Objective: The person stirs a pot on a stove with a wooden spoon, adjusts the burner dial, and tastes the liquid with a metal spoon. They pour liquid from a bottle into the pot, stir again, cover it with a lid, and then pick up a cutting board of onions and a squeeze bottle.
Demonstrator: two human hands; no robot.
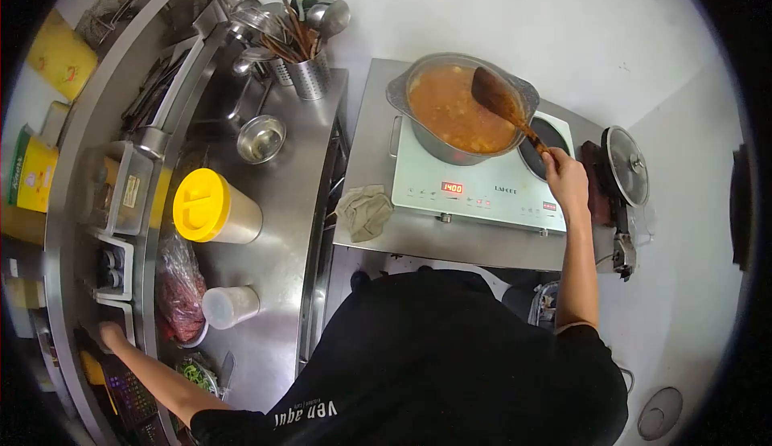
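Note:
My right hand is closed around the handle of a dark wooden spoon. The spoon's broad end rests over the far right part of a grey pot, against the orange-red stew with pale chunks in it. The pot stands on the left plate of a white two-plate induction cooker whose display reads 1400. Far to the left, my left hand reaches to a white bin on the steel shelf; its fingers are hidden there.
On the left counter stand a yellow-lidded container, a white-lidded tub, bagged minced meat, a metal bowl and a utensil holder. A cloth lies left of the cooker. A glass lid leans at the right.

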